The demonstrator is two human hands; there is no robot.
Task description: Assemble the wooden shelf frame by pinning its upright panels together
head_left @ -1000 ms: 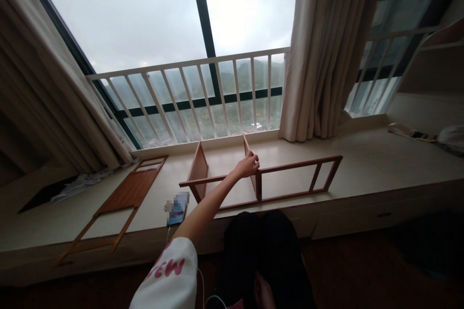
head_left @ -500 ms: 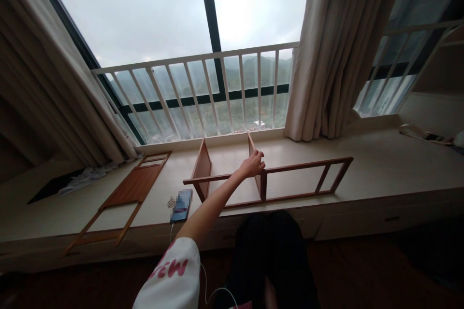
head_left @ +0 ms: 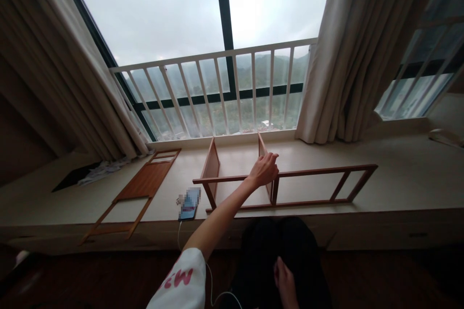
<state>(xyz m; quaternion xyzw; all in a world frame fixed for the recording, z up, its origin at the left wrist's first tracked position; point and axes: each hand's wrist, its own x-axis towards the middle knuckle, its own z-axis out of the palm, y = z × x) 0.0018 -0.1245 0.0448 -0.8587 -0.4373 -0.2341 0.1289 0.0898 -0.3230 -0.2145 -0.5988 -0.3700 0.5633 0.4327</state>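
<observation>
Frame (head_left: 326,171) lies lengthwise on the pale surface (head_left: 406,174), presumably so its joints face the person; left hand (head_left: 266,169) curls at the middle panel (head_left: 261,148), exact hold hidden, right hand (head_left: 285,277) half-curled near dark trousers (head_left: 261,251), contents unclear.

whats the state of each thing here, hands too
Left hand: curled, at the right wooden frame
Right hand: low in view, no held object visible
Right wooden frame: standing on its long edge
Left wooden frame: lying flat
Phone: lying flat, cable attached
Curtains: pulled apart
</observation>
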